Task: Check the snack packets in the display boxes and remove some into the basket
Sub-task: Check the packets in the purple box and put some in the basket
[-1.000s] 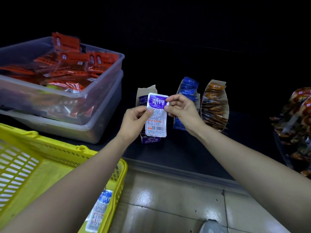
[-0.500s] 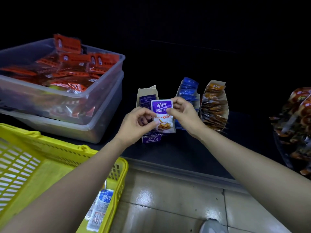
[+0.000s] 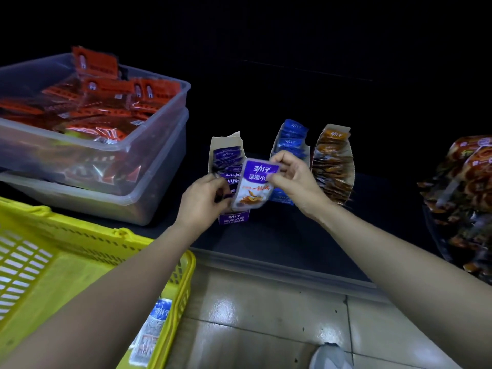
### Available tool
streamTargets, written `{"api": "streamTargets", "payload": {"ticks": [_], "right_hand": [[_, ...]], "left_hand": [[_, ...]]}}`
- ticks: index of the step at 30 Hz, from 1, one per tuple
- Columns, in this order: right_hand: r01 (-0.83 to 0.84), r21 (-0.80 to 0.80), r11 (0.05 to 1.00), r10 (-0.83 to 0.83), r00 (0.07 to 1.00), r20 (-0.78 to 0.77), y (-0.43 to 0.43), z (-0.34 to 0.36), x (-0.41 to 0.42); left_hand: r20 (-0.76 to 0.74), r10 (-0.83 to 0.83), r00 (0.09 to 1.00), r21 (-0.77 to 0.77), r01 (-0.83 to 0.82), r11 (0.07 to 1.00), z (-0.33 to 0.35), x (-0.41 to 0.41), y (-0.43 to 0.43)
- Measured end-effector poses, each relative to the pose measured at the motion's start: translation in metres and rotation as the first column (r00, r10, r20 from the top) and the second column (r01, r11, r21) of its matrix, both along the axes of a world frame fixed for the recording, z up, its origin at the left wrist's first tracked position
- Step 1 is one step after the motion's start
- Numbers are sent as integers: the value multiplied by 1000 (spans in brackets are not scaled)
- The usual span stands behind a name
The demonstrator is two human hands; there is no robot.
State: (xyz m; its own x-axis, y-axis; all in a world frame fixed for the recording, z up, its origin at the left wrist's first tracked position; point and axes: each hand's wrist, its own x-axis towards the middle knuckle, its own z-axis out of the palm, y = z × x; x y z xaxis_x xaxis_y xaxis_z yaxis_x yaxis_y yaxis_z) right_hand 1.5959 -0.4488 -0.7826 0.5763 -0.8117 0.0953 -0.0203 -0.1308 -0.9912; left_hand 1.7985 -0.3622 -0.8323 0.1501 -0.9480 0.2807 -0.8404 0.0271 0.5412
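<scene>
Fingers of the right hand pinched the top right corner of the purple packet; the left hand, fingers curled, gripped its lower left edge. The packet was held just in front of the purple box, long axis near upright, purple end pointing away, printed face toward the camera.

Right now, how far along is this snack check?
Early, it seems. Done: at least one blue-white packet lies in the yellow basket. In hand: the right hand pinches a purple packet by its top, the left hand beside its lower edge, grip unclear. Left: the purple box, blue box and orange box all hold more packets.
</scene>
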Motion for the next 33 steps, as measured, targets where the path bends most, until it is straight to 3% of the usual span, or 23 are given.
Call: {"api": "streamTargets", "payload": {"ticks": [6, 18, 24, 28, 33], "right_hand": [[-22, -195, 981, 5, 996, -90, 6, -18, 8], [-48, -327, 944, 13, 994, -109, 5, -39, 22], [-131, -588, 798, -66, 951, -303, 2, -49, 23], [-125, -585, 801, -137, 913, -384, 5, -59, 20], [-75, -492, 867, -117, 930, -348, 6, -51, 16]], "left_hand": [[-180, 58, 982, 30, -54, 998, -2, 6, -3], [-336, 4, 942, 10, 0, 1000, -3, 19, -5], [-424, 18, 905, 12, -15, 1000, -6, 21, -6], [-452, 0, 892, 1, 0, 1000, -6, 23, -4], [-550, -29, 835, -32, 13, 999, -3, 24, -3]]}}
